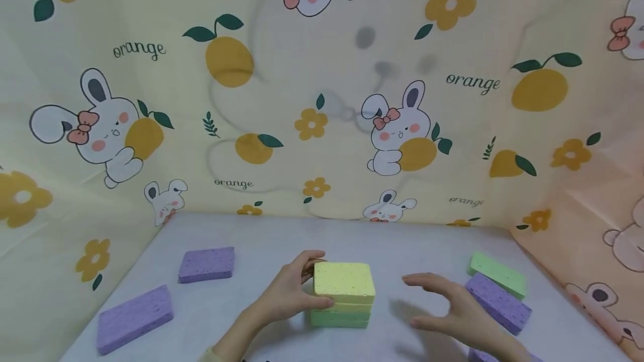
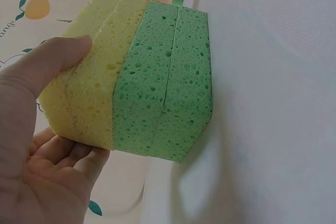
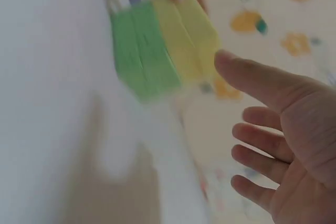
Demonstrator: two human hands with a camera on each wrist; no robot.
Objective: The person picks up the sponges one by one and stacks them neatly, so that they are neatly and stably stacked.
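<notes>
Two yellow sponges lie on top of two green sponges, making an upright stack on the table. My left hand grips the yellow pair from the left side, its thumb across the front and its fingers round the back. The left wrist view shows that thumb pressed on the yellow sponges, while the green sponges below are not covered. To the right of the stack and apart from it, my right hand hangs with thumb and fingers spread, holding nothing.
Two purple sponges lie on the left, one farther back and one nearer. On the right, a purple sponge lies against a light green one. Another purple sponge is partly hidden below my right forearm. Patterned cloth encloses the table.
</notes>
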